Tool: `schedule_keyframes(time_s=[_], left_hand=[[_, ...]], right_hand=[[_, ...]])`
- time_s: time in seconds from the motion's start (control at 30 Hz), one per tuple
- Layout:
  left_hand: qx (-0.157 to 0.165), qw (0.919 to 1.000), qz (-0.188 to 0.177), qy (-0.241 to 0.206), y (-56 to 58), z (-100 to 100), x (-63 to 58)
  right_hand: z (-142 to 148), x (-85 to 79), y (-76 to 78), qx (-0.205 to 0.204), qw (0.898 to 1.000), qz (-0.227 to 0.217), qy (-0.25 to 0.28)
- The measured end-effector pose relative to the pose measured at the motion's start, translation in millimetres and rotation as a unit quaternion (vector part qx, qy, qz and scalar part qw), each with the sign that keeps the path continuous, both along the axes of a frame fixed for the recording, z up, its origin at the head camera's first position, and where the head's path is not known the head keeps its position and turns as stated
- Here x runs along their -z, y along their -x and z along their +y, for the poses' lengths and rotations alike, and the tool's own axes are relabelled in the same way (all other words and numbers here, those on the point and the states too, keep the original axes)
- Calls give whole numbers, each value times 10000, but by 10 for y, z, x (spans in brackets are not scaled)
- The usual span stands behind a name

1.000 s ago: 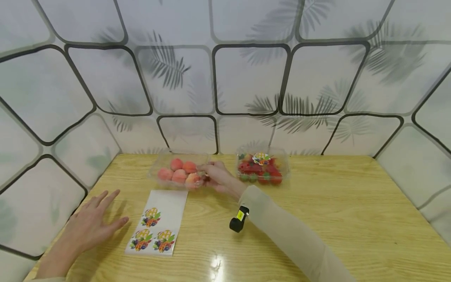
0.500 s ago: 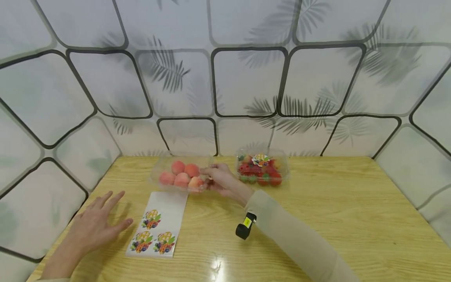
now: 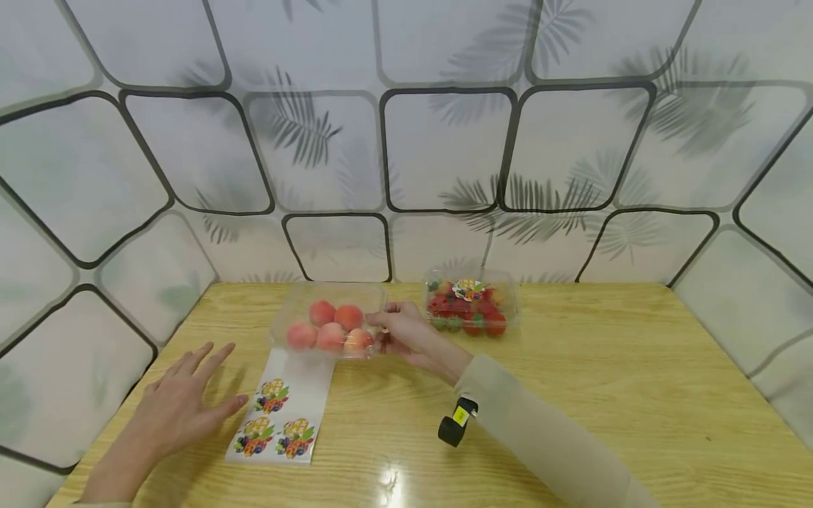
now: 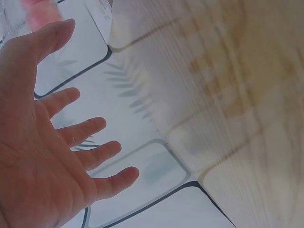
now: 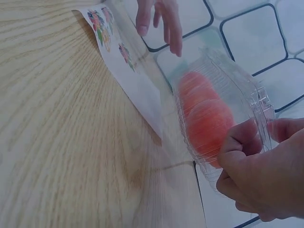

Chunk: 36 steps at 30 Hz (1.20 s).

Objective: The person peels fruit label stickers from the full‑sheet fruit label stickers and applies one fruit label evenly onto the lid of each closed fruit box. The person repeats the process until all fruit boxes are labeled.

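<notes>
A clear plastic clamshell box [image 3: 288, 307] holds several pink-orange peaches [image 3: 331, 337]. My right hand [image 3: 416, 339] grips the box by its right end, thumb and fingers curled at the rim, as the right wrist view also shows. In the head view the box's near edge overlaps the top of a white sticker sheet [image 3: 303, 381] printed with fruit logos. To the left of that sheet is my left hand [image 3: 178, 409], fingers spread and holding nothing. Its bare palm [image 4: 42, 175] faces the left wrist camera.
Behind and right of my right hand, a second clear box of strawberries [image 3: 470, 310] stands on the wooden table [image 3: 571, 367], with a fruit logo sticker on its lid. Patterned wall covering [image 3: 444, 155] closes off the back and both sides. A small black device [image 3: 457, 422] hangs from my right wrist.
My right hand has brought the peach box toward me and slightly right, over the sheet's top edge. My left hand has shifted a little right, nearer the sheet. The strawberry box stays put.
</notes>
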<state>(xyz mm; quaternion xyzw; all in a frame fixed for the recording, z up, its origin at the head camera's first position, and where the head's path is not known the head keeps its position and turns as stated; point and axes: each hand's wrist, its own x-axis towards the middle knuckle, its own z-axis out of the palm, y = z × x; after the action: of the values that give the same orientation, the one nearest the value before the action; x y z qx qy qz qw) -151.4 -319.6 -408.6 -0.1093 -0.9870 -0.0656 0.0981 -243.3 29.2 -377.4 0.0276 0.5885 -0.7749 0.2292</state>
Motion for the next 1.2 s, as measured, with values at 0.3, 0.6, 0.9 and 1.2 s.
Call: schedule_keyframes(time_s=[0.3,0.6,0.9,1.2], left_hand=[[87,9999,-69,20,8,67,-13],[264,9996,100,61,-2,135,-22],[362,9991,215,10,-45,207,7],[399,9992,96,8,-42,295,6]], right_hand=[[117,29,-94,-96,9999,-96,-60],[205,104,-145,-162,9998,-69,-123],[307,151,-231,-134,9996,-38,-250],[438,136,-296,-194,9994,-52,-269]])
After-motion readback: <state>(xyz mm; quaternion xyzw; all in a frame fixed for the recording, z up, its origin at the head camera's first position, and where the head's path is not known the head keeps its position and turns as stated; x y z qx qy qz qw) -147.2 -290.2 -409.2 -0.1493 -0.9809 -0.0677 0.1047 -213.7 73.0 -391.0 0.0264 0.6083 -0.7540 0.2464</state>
